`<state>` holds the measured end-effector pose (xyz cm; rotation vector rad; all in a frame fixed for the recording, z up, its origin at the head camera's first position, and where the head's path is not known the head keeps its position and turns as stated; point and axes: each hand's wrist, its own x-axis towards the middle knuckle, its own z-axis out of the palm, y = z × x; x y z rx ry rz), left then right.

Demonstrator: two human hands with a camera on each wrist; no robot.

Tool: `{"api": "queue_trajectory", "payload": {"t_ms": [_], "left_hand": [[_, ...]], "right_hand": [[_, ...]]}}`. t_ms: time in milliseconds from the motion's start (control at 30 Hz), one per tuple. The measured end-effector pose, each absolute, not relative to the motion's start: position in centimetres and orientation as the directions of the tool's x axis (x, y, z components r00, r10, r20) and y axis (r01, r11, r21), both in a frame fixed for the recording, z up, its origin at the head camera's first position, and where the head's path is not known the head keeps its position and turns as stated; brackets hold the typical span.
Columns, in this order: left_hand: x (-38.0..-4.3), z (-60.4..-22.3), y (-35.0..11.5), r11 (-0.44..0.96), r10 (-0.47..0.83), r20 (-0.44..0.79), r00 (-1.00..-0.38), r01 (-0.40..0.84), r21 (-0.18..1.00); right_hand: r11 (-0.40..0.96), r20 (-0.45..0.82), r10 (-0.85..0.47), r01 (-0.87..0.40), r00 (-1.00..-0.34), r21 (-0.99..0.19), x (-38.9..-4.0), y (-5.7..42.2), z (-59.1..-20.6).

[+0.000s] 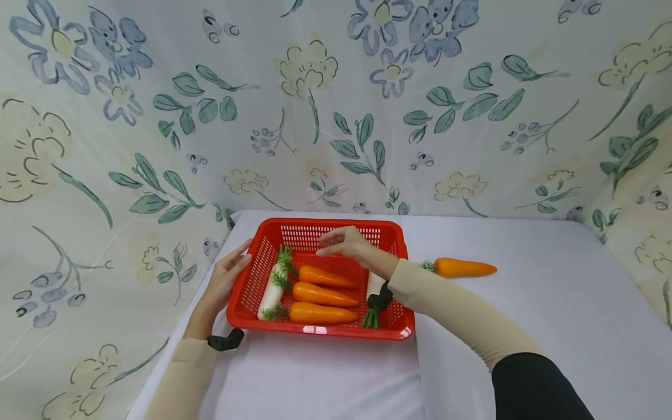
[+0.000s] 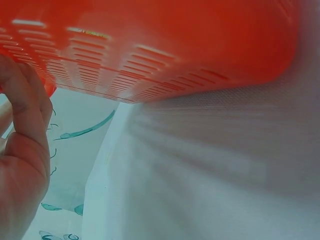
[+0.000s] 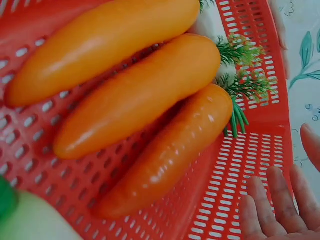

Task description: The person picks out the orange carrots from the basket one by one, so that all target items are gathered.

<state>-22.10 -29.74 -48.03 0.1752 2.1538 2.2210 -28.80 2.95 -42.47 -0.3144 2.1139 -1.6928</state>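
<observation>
A red basket (image 1: 273, 326) sits close to the back left corner of the white tabletop (image 1: 567, 291). Three orange carrots (image 1: 325, 295) lie side by side in the basket, between two white radishes with green tops: the left radish (image 1: 270, 298) and the right radish (image 1: 374, 284), which is partly hidden by the right arm. One more carrot (image 1: 466, 268) lies on the tabletop, right of the basket, with its tip toward the right edge. The left hand (image 1: 228, 272) touches the basket's left side, fingers fairly straight. The right hand (image 1: 346, 242) is open above the basket, holding nothing.
</observation>
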Motion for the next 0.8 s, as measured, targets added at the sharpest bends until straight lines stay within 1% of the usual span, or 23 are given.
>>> {"api": "queue_trajectory", "payload": {"t_ms": [133, 300, 533, 700, 800], "left_hand": [[-22.1, -48.2, -29.8, -0.022, 0.105, 0.043, -0.994, 0.041, 0.999], [-22.1, -48.2, -29.7, -0.013, 0.099, 0.049, -0.994, 0.048, 0.999], [-22.1, -48.4, -29.7, -0.027, 0.115, 0.068, -0.991, 0.065, 0.998], [-22.1, -48.3, -29.7, -0.012, 0.103, 0.049, -0.993, 0.048, 0.999], [-22.1, -48.3, -29.6, -0.011, 0.101, 0.042, -0.994, 0.041, 0.999]], "right_hand": [[0.227, -0.181, -0.431, 0.088, -0.884, -0.970, -28.7, 2.1, -43.4], [0.219, -0.221, -0.434, 0.135, -0.873, -0.966, -28.4, 1.2, -44.0], [0.288, -0.260, -0.408, 0.147, -0.875, -0.946, -27.8, 0.4, -45.1], [0.284, -0.266, -0.402, 0.157, -0.876, -0.946, -27.4, 0.4, -45.6], [0.307, -0.278, -0.409, 0.156, -0.869, -0.939, -27.3, 0.5, -46.0]]}}
